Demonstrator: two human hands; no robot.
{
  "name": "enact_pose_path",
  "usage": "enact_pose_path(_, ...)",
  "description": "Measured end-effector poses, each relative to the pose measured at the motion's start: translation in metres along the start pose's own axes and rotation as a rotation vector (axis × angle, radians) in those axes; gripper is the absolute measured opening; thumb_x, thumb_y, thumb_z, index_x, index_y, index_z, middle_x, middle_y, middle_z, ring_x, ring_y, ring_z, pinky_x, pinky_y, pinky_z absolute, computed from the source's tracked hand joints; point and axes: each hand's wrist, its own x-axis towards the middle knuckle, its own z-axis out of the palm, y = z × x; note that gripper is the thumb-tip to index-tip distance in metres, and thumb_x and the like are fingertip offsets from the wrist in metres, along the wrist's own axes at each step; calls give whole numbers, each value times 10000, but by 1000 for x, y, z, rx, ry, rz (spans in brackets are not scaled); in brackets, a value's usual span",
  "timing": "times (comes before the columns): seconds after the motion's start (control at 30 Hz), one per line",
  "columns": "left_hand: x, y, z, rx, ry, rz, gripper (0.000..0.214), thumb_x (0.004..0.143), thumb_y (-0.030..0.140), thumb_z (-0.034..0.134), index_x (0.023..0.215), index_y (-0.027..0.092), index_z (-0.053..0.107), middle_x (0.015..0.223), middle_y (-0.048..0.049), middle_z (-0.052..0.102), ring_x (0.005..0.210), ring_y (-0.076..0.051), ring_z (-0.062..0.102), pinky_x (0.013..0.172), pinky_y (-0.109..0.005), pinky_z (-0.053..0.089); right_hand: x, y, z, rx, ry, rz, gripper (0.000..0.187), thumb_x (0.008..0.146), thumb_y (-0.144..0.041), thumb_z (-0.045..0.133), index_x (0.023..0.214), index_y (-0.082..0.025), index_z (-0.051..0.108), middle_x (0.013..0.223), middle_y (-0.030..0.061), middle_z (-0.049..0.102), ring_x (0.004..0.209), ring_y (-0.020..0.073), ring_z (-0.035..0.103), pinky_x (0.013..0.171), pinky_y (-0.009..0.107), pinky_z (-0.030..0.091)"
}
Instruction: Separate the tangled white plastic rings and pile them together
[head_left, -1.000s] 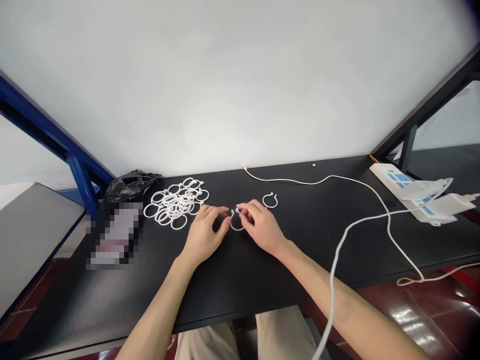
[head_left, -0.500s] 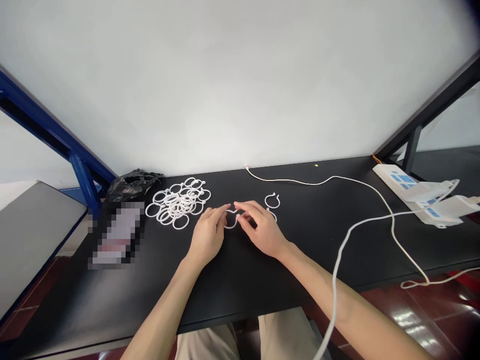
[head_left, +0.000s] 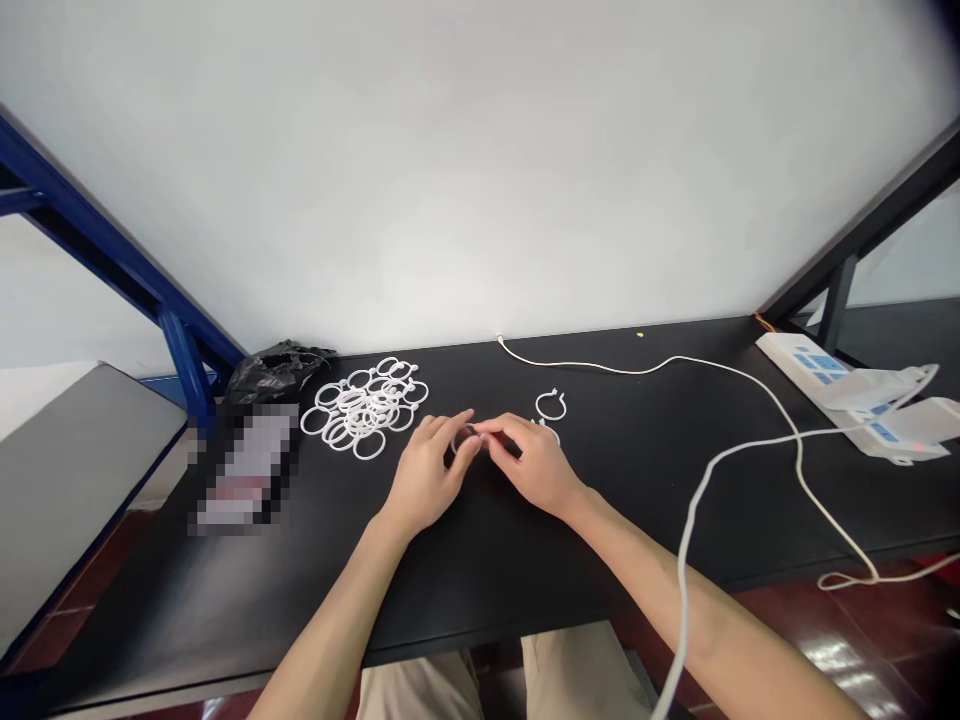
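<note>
Both my hands meet over the middle of the black table [head_left: 480, 560]. My left hand [head_left: 427, 470] and my right hand [head_left: 529, 462] pinch a small white plastic ring [head_left: 466, 436] between their fingertips; most of the ring is hidden by the fingers. A pile of several white rings [head_left: 367, 407] lies to the left of my left hand. Two more white rings lie just beyond my right hand, one open ring [head_left: 551, 404] and another ring [head_left: 548, 428] partly hidden behind my fingers.
A crumpled black bag [head_left: 274, 368] and a blurred flat object [head_left: 244, 468] sit at the left. A white cable [head_left: 720, 450] snakes across the right half to a white power strip [head_left: 862, 395]. A blue frame post [head_left: 180, 365] stands at the left edge.
My hands have drawn closer together, and the ring that lay open between them is now pinched and mostly covered by my fingertips. The view has shifted slightly.
</note>
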Motion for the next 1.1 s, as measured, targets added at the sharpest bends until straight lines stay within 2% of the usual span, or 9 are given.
enact_pose_path(0.1, -1, 1, 0, 26, -45, 64, 413, 917, 405, 582, 1291, 231, 567, 1095, -71, 676, 1034, -249, 599, 920, -431, 507, 1, 2, -2, 12, 4, 51, 181, 955, -208, 516, 1035, -233, 677, 956, 25, 736, 801, 154, 699, 742, 296, 575)
enact_pose_path(0.33, -2, -5, 1, 37, -29, 49, 332, 924, 321, 565, 1246, 239, 561, 1091, -64, 661, 1038, -238, 594, 923, -421, 502, 0, 3, 2, 13, -4, 20, 215, 970, -200, 504, 1096, -255, 669, 1039, 12, 738, 920, 156, 700, 840, 300, 559)
enact_pose_path(0.43, 0, -10, -3, 120, 100, 11, 367, 915, 333, 577, 1268, 239, 535, 1103, -68, 665, 1058, -255, 579, 955, -444, 478, 3, 7, -4, -89, 47, 26, 246, 960, -242, 528, 1186, -247, 624, 1102, 39, 713, 970, 180, 684, 882, 340, 554)
enact_pose_path(0.6, 21, -39, -33, 325, 367, -181, 424, 907, 389, 528, 1265, 162, 527, 1177, -157, 652, 1141, -344, 545, 979, -518, 445, 8, 33, -29, -557, 256, 191, 190, 933, -281, 547, 1052, -202, 672, 1018, 113, 654, 965, 289, 621, 852, 467, 518)
enact_pose_path(0.7, 44, -62, -58, 491, 290, -271, 427, 873, 383, 515, 1202, 122, 590, 1149, -202, 669, 1087, -404, 568, 918, -569, 455, 8, 52, -40, -664, 326, 369, 294, 872, -404, 636, 1072, -192, 675, 977, 133, 597, 872, 285, 624, 741, 426, 518)
enact_pose_path(0.8, 64, -79, -77, 597, 99, -397, 449, 846, 382, 509, 1201, 134, 625, 1194, -205, 666, 1140, -449, 536, 885, -575, 466, 10, 60, -43, -669, 235, 490, 370, 872, -469, 612, 1113, -193, 663, 968, 115, 593, 880, 266, 631, 742, 377, 496)
enact_pose_path(0.93, 76, -92, -91, 637, -119, -516, 530, 844, 433, 503, 1275, 145, 609, 1307, -181, 625, 1236, -455, 482, 941, -555, 449, 17, 55, -42, -654, 109, 591, 287, 907, -403, 558, 1080, -200, 663, 993, 98, 611, 951, 255, 618, 811, 356, 468)
enact_pose_path(1.0, 72, -93, -94, 622, -76, -501, 527, 859, 457, 487, 1261, 142, 618, 1305, -172, 628, 1242, -434, 489, 960, -536, 447, 19, 53, -42, -610, 96, 585, 210, 916, -346, 541, 994, -200, 671, 953, 87, 620, 930, 247, 611, 802, 352, 461)
enact_pose_path(1.1, 59, -82, -88, 563, 121, -366, 434, 885, 427, 479, 1163, 143, 654, 1210, -146, 675, 1183, -364, 542, 1022, -501, 418, 20, 53, -44, -533, 89, 552, 171, 925, -285, 521, 907, -205, 671, 899, 66, 629, 866, 221, 610, 785, 342, 458)
